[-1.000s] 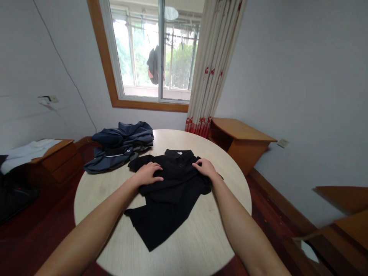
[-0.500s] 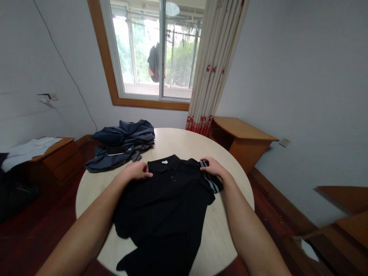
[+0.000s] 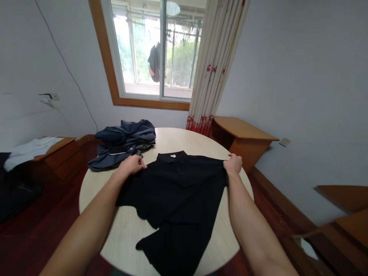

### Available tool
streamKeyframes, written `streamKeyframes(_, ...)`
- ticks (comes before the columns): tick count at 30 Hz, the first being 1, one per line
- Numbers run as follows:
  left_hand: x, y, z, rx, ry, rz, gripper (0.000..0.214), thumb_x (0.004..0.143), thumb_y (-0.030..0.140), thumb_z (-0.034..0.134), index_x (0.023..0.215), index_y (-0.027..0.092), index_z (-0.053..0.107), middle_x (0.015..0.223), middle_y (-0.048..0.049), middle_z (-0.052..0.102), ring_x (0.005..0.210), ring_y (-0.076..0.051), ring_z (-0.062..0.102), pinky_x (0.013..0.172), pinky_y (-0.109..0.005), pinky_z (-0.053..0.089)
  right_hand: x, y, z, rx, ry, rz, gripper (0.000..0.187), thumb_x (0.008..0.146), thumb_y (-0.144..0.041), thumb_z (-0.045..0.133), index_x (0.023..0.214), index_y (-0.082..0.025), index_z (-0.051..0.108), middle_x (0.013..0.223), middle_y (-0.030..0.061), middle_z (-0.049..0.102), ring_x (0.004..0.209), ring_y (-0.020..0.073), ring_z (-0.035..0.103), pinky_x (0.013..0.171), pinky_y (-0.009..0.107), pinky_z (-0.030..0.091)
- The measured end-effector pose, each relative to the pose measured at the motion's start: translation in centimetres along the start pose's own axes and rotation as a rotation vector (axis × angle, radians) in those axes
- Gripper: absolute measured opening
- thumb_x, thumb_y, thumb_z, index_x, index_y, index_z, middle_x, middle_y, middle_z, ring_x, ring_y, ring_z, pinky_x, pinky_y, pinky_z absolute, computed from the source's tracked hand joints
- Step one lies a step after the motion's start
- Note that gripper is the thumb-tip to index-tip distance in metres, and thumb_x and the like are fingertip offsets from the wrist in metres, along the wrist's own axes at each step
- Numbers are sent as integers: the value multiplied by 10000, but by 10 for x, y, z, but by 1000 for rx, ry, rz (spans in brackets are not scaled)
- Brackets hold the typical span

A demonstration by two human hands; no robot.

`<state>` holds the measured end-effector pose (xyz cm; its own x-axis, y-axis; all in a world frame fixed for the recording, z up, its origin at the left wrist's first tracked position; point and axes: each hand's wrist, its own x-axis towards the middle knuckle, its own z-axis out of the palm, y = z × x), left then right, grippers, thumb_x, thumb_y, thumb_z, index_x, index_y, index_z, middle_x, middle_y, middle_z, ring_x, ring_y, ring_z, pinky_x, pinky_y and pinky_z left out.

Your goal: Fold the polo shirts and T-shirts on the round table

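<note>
A black polo shirt (image 3: 181, 191) lies spread on the round pale table (image 3: 123, 234), its collar toward the window and a white label at the neck. At the shirt's left shoulder edge, my left hand (image 3: 133, 165) is closed with the cloth pinched between thumb and fingers. My right hand (image 3: 233, 164) grips the opposite sleeve near the table's right side. Between the hands the shoulder line is drawn fairly straight. The lower part is uneven, with a flap of cloth sticking out to the left.
A heap of dark blue clothes (image 3: 125, 140) sits on the table's far left, close to my left hand. Beyond the table stand a wooden desk (image 3: 244, 132) and a patterned curtain (image 3: 212, 69). Papers lie on a low wooden cabinet (image 3: 61, 163) at left.
My right hand has moved right with the sleeve, pulling the shirt wider. The collar has shifted right and slightly away. My left hand has moved a little away, and the striped sleeve edge no longer shows.
</note>
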<state>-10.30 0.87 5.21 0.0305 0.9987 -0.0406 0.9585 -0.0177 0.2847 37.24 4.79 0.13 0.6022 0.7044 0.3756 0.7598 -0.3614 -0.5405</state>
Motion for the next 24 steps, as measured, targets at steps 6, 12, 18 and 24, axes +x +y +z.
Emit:
streamKeyframes(6,-10,-12,-21,-18,432,-178,241,883,433,589,940,256,741,944,-91,743,884,-293,673,656,-319,436,-14,-23,2,-107,-37,-119,492,782,-104,560,1260,-156,665,1304,195,541,1240,369,492,1048,509,382)
streamKeyframes(12,-30,1,-36,56,878,-53,202,892,305,568,949,208,737,1029,-127,699,1035,-335,611,826,-407,458,-48,-68,6,51,-329,-556,272,902,-236,558,1100,-182,736,1213,122,658,1148,253,583,1052,347,416)
streamKeyframes(18,-31,50,2,91,490,225,276,962,375,511,1009,214,730,1058,-85,730,997,-267,660,839,-357,488,-76,-84,24,-12,-713,-724,496,962,-453,546,1383,-196,600,1541,130,460,1417,279,417,1185,463,295)
streamKeyframes(24,-23,69,53,265,13,193,637,908,636,531,1388,221,590,1441,-185,560,1282,-419,540,994,-516,467,-63,-74,31,-155,-778,-528,628,1016,-550,380,1556,-228,371,1672,93,204,1552,289,121,1197,648,86)
